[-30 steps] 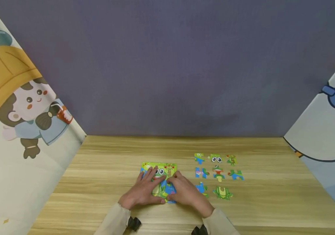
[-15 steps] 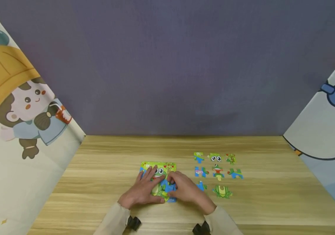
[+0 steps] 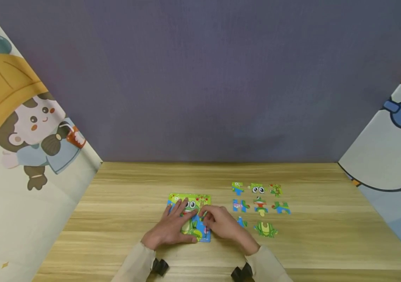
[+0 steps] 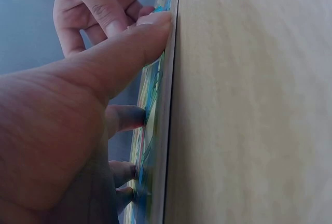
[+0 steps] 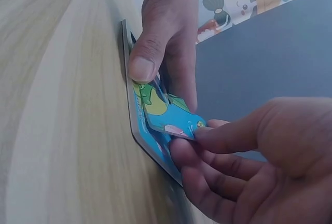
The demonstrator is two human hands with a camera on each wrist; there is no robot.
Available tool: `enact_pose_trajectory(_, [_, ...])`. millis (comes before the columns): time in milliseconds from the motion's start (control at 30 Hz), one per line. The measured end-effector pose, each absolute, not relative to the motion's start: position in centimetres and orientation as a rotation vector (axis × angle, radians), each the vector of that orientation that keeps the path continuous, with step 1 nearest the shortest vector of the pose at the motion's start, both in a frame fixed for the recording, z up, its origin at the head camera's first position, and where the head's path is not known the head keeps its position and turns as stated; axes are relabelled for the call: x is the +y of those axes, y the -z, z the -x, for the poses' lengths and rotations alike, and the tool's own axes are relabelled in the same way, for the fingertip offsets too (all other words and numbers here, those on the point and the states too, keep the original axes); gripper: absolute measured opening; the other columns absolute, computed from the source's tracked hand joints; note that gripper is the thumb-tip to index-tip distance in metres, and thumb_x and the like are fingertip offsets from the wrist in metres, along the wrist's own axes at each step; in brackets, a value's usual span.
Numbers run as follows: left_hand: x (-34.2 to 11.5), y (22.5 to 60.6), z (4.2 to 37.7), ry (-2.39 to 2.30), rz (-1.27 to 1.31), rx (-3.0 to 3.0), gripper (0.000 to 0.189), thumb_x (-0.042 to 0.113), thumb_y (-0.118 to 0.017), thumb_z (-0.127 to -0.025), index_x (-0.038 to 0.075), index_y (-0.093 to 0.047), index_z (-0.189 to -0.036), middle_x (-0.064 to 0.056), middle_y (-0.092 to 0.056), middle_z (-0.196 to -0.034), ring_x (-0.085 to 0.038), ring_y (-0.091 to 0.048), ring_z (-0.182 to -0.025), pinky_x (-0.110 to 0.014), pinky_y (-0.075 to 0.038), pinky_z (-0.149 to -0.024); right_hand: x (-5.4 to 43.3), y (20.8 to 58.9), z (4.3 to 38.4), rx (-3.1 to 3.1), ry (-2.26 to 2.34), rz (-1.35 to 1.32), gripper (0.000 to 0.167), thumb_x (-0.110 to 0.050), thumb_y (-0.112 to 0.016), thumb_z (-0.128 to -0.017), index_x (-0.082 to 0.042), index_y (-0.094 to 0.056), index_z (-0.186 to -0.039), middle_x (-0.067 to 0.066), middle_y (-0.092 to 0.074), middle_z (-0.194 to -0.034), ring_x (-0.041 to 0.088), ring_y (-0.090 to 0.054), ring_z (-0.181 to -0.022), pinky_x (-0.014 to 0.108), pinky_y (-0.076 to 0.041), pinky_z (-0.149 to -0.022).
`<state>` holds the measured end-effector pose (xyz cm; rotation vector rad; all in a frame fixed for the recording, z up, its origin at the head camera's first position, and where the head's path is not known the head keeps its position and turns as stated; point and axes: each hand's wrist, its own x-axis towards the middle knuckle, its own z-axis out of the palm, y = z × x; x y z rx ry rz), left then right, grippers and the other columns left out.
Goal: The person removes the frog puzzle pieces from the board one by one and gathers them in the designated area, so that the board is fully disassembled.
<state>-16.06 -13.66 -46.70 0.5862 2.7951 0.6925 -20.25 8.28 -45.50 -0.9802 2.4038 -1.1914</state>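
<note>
A frog jigsaw puzzle in a thin tray (image 3: 190, 195) lies on the wooden table. My left hand (image 3: 168, 228) rests spread over its left side, thumb along the near edge. At the puzzle's right side, my right hand (image 3: 222, 223) pinches a blue puzzle piece (image 5: 179, 119) with a green and yellow part and a pink detail. In the right wrist view this piece is tilted up out of the tray (image 5: 136, 125) on the side by my right hand, its other end close to the left thumb (image 5: 142, 68). The left palm hides part of the frog picture.
Loose puzzle pieces lie in rows right of the tray, among them one with eyes (image 3: 258, 189), one with a red mouth (image 3: 261, 206) and one with frog legs (image 3: 265, 229). My right forearm passes close to the lower ones. A dark wall (image 3: 221, 86) stands behind the table.
My right thumb has moved up from the tray's near right corner to meet the fingers, which now pinch the piece. My left hand has stayed in place.
</note>
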Motion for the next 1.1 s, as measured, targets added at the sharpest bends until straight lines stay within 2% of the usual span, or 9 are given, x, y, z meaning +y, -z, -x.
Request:
enact_pose_trajectory(200, [-13.6, 46.8, 16.1, -0.687, -0.589, 2.796, 0.087, 0.058, -0.073, -0.083, 0.017, -0.042, -0.153, -0.024, -0.015, -0.167, -0.047, -0.012, -0.155, -0.069, -0.009, -0.123, 8.8, 45.5, 20.5, 2.371, 1.265, 0.931, 0.020, 0.005, -0.059, -0.094, 0.000, -0.066, -0.112, 0.009, -0.071, -0.082, 0.010, -0.067, -0.064, 0.018, -0.053, -0.060])
enact_pose_trajectory(433, [-13.6, 47.0, 16.1, -0.691, -0.599, 2.797, 0.088, 0.057, -0.074, -0.082, 0.016, -0.042, -0.153, -0.025, -0.015, -0.167, -0.048, -0.012, -0.155, -0.070, -0.008, -0.122, 10.2, 45.7, 20.7, 2.343, 1.329, 0.891, 0.019, 0.006, -0.059, -0.093, 0.000, -0.067, -0.110, 0.012, -0.071, -0.083, 0.017, -0.069, -0.066, 0.021, -0.056, -0.061])
enact_pose_trajectory(833, [-13.8, 47.2, 16.2, -0.686, -0.578, 2.802, 0.088, 0.059, -0.073, -0.082, 0.019, -0.041, -0.154, -0.024, -0.014, -0.167, -0.046, -0.011, -0.155, -0.068, -0.008, -0.123, 13.4, 45.2, 21.3, 2.404, 1.311, 0.885, 0.019, 0.002, -0.060, -0.095, 0.000, -0.068, -0.111, 0.011, -0.071, -0.088, 0.011, -0.068, -0.071, 0.020, -0.054, -0.065])
enact_pose_trajectory(967, [-13.8, 47.1, 16.1, -0.688, -0.583, 2.802, 0.088, 0.059, -0.073, -0.082, 0.018, -0.041, -0.153, -0.024, -0.015, -0.167, -0.046, -0.012, -0.155, -0.069, -0.008, -0.123, 14.3, 45.1, 21.4, 2.406, 1.314, 0.864, 0.019, 0.000, -0.060, -0.096, -0.001, -0.067, -0.113, 0.010, -0.070, -0.088, 0.011, -0.068, -0.069, 0.021, -0.054, -0.057])
enact_pose_trajectory(1100, [-13.7, 46.9, 16.0, -0.696, -0.588, 2.795, 0.088, 0.058, -0.074, -0.082, 0.017, -0.042, -0.153, -0.025, -0.015, -0.167, -0.047, -0.012, -0.155, -0.070, -0.008, -0.122, 15.1, 45.2, 21.5, 2.364, 1.363, 0.842, 0.019, -0.002, -0.060, -0.097, 0.001, -0.066, -0.115, 0.012, -0.069, -0.085, 0.012, -0.066, -0.064, 0.027, -0.055, -0.052])
